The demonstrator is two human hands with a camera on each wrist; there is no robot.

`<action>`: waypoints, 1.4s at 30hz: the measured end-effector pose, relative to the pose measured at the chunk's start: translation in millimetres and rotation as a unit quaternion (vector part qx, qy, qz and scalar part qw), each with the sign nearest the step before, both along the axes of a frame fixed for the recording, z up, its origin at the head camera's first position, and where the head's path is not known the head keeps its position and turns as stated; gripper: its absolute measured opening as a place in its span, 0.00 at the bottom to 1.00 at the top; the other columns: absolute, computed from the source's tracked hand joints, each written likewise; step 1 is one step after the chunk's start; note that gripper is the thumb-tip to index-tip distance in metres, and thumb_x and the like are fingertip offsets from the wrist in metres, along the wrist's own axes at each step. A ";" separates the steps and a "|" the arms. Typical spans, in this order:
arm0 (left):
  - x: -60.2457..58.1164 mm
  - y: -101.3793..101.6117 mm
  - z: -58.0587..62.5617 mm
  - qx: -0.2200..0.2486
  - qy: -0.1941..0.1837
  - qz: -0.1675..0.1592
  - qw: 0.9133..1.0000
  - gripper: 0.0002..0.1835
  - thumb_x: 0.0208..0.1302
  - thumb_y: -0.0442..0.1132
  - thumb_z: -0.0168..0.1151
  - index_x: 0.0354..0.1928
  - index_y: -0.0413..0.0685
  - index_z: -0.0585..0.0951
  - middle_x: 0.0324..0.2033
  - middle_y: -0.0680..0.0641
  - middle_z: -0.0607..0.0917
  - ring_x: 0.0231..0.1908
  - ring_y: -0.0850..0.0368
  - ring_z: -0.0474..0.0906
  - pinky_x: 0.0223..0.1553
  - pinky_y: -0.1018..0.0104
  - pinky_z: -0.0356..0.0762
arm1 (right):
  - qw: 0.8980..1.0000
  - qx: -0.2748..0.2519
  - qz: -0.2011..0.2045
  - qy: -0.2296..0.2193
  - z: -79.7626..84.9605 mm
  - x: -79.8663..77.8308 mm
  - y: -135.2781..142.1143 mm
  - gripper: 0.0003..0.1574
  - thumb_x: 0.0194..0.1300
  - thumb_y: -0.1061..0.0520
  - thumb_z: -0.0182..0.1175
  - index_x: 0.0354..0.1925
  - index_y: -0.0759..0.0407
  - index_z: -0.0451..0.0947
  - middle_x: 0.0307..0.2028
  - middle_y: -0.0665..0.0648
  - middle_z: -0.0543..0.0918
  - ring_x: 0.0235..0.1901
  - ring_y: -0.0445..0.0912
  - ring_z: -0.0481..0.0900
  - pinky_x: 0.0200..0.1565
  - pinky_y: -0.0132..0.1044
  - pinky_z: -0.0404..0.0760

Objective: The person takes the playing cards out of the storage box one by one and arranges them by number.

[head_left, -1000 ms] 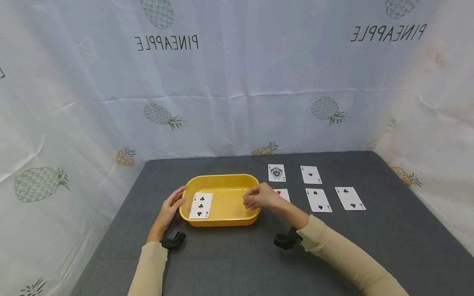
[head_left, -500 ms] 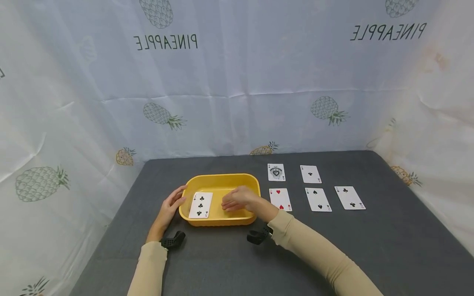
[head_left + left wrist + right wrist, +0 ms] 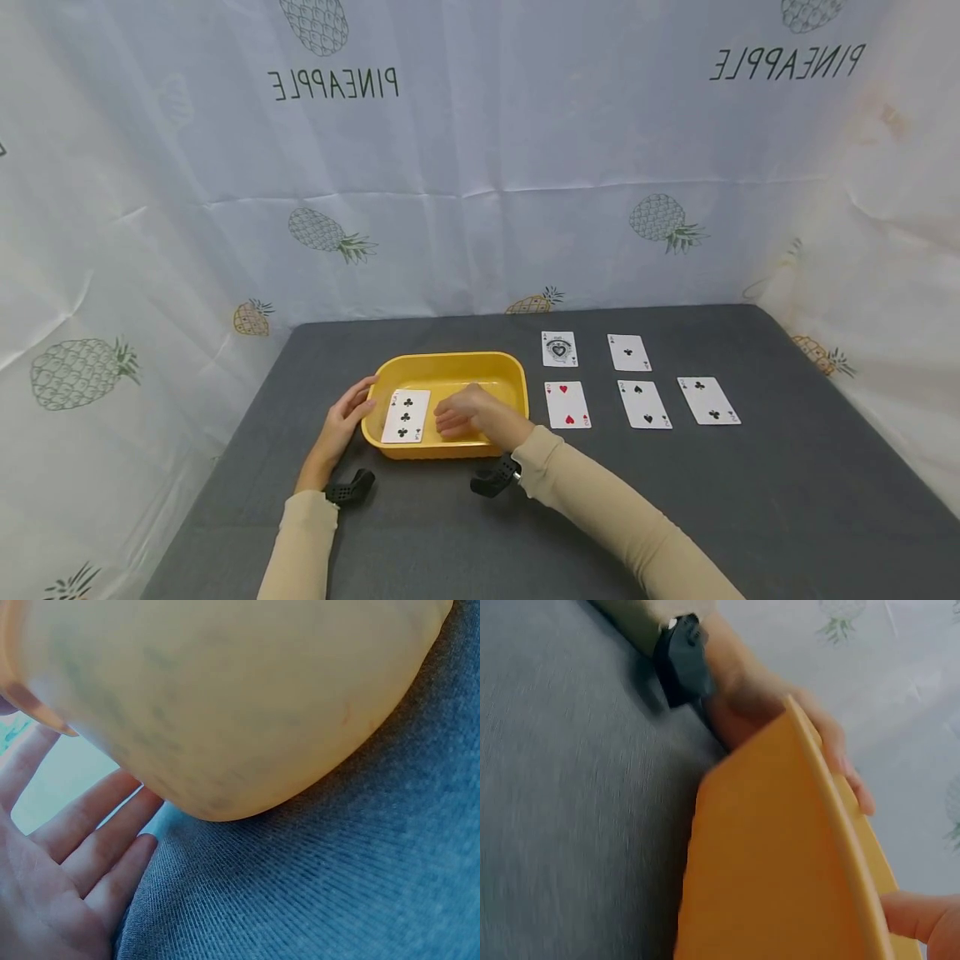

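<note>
Your left hand (image 3: 345,417) rests at the left end of the yellow, rounded rectangular plastic tray (image 3: 450,451), its fingers straight along the outside and touching it, clenched on nothing; your right hand (image 3: 472,412) reaches over the tray's right half, its fingers loose and pointing left and down, with no card visible in them; the white rectangular three-of-clubs playing card (image 3: 406,416) lies face up in the left part of the tray, just left of your right fingertips; the tray stands on the dark grey cloth-covered table (image 3: 442,533), left of five more white cards lying face up; in their far row, the card with an ornate black emblem (image 3: 559,349) lies left of the ace of clubs (image 3: 629,353); in their near row, from left to right, are the red-pipped two of hearts (image 3: 567,405), the two of spades (image 3: 645,405) and the two of clubs (image 3: 708,402); a white pineapple-print curtain (image 3: 480,125) hangs at the far side.
</note>
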State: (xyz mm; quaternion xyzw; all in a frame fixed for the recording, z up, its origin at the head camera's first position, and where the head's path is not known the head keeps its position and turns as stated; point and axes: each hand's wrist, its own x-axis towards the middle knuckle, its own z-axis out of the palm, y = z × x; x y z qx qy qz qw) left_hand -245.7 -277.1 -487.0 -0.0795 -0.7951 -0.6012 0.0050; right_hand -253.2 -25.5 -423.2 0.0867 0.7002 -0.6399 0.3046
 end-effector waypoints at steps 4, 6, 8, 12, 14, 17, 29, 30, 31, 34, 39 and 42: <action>0.1 -0.4 0.7 0.000 0.007 -0.005 1.000 0.27 0.73 0.42 0.52 0.70 0.43 0.64 0.66 0.31 0.70 0.51 0.81 0.72 0.50 0.87 0.69 | 0.997 -0.066 0.041 0.027 -0.6 11.9 2.9 0.21 0.65 0.60 0.58 0.53 0.72 0.77 0.51 0.72 0.82 0.49 0.59 0.84 0.50 0.45 0.83; -0.1 -0.4 0.9 0.000 0.009 -0.006 1.000 0.27 0.72 0.43 0.52 0.70 0.43 0.64 0.65 0.31 0.70 0.52 0.81 0.72 0.50 0.87 0.69 | 0.994 -0.094 0.054 0.031 -1.2 15.6 3.5 0.22 0.67 0.58 0.57 0.54 0.71 0.76 0.54 0.72 0.81 0.52 0.59 0.83 0.52 0.45 0.82; -0.1 -0.3 1.1 0.001 0.007 -0.005 1.000 0.27 0.72 0.43 0.52 0.70 0.43 0.64 0.66 0.31 0.70 0.52 0.81 0.72 0.50 0.87 0.68 | 0.993 -0.102 0.048 0.019 -1.5 15.5 0.0 0.23 0.66 0.58 0.57 0.55 0.71 0.76 0.54 0.72 0.80 0.53 0.60 0.82 0.52 0.45 0.82; 0.0 -0.1 1.4 -0.001 0.002 0.000 1.000 0.27 0.72 0.43 0.52 0.70 0.43 0.64 0.66 0.31 0.70 0.52 0.82 0.71 0.50 0.88 0.68 | 0.996 -0.083 -0.008 -0.030 -2.3 11.0 -13.1 0.21 0.62 0.63 0.61 0.52 0.71 0.78 0.50 0.70 0.82 0.45 0.56 0.85 0.51 0.44 0.83; -0.1 0.0 1.4 -0.002 -0.001 0.003 1.000 0.27 0.72 0.43 0.52 0.70 0.43 0.64 0.66 0.31 0.70 0.52 0.82 0.71 0.50 0.88 0.68 | 0.997 -0.064 -0.032 -0.039 -3.3 8.1 -20.0 0.20 0.60 0.66 0.62 0.51 0.71 0.77 0.43 0.67 0.84 0.38 0.52 0.85 0.48 0.43 0.84; -0.8 0.2 1.0 0.001 -0.003 0.002 1.000 0.27 0.72 0.43 0.52 0.70 0.44 0.64 0.65 0.32 0.70 0.52 0.80 0.72 0.50 0.87 0.69 | 0.997 -0.034 -0.058 -0.035 -6.0 3.3 -29.6 0.18 0.56 0.69 0.64 0.47 0.71 0.78 0.30 0.61 0.83 0.27 0.46 0.82 0.38 0.38 0.86; -0.7 -1.4 -1.9 0.001 0.008 -0.001 1.000 0.27 0.72 0.43 0.52 0.70 0.43 0.64 0.65 0.31 0.71 0.51 0.82 0.72 0.51 0.87 0.68 | 0.995 0.037 -0.091 0.015 -10.9 -1.0 -48.2 0.09 0.50 0.71 0.69 0.25 0.66 0.77 0.12 0.53 0.74 0.10 0.39 0.72 0.16 0.26 0.75; -0.5 -1.2 -1.8 0.000 0.008 0.000 1.000 0.27 0.72 0.43 0.52 0.70 0.43 0.64 0.64 0.31 0.71 0.51 0.82 0.72 0.51 0.86 0.69 | 0.995 0.041 -0.092 0.015 -10.8 -1.0 -48.4 0.08 0.50 0.71 0.68 0.26 0.67 0.77 0.12 0.53 0.74 0.10 0.39 0.72 0.16 0.26 0.75; -0.4 -1.0 -1.5 -0.002 0.008 0.001 1.000 0.27 0.72 0.43 0.51 0.70 0.43 0.64 0.64 0.32 0.71 0.51 0.82 0.72 0.51 0.86 0.69 | 0.995 0.042 -0.092 0.012 -10.8 -1.4 -48.5 0.07 0.51 0.71 0.68 0.28 0.68 0.78 0.13 0.54 0.74 0.10 0.40 0.72 0.16 0.27 0.75; 0.0 -0.1 -0.4 -0.003 0.008 0.005 1.000 0.27 0.72 0.43 0.52 0.70 0.44 0.65 0.64 0.32 0.72 0.50 0.83 0.72 0.50 0.86 0.69 | 0.995 0.045 -0.092 0.004 -11.2 -2.4 -48.4 0.07 0.53 0.71 0.67 0.33 0.70 0.81 0.15 0.55 0.76 0.11 0.40 0.73 0.16 0.27 0.75; -0.3 0.8 1.2 0.000 0.005 0.004 1.000 0.27 0.72 0.42 0.52 0.70 0.43 0.65 0.64 0.32 0.71 0.50 0.83 0.72 0.50 0.86 0.69 | 0.993 0.060 -0.097 -0.003 -11.7 -4.7 -46.0 0.10 0.53 0.70 0.67 0.37 0.70 0.80 0.18 0.56 0.78 0.11 0.41 0.74 0.16 0.27 0.76; -1.1 1.1 1.3 -0.002 -0.001 0.005 1.000 0.27 0.72 0.42 0.52 0.70 0.44 0.64 0.65 0.32 0.71 0.50 0.83 0.72 0.50 0.87 0.68 | 0.993 0.060 -0.102 -0.003 -10.7 -5.7 -42.7 0.09 0.53 0.71 0.67 0.35 0.71 0.80 0.17 0.57 0.78 0.10 0.42 0.75 0.16 0.28 0.76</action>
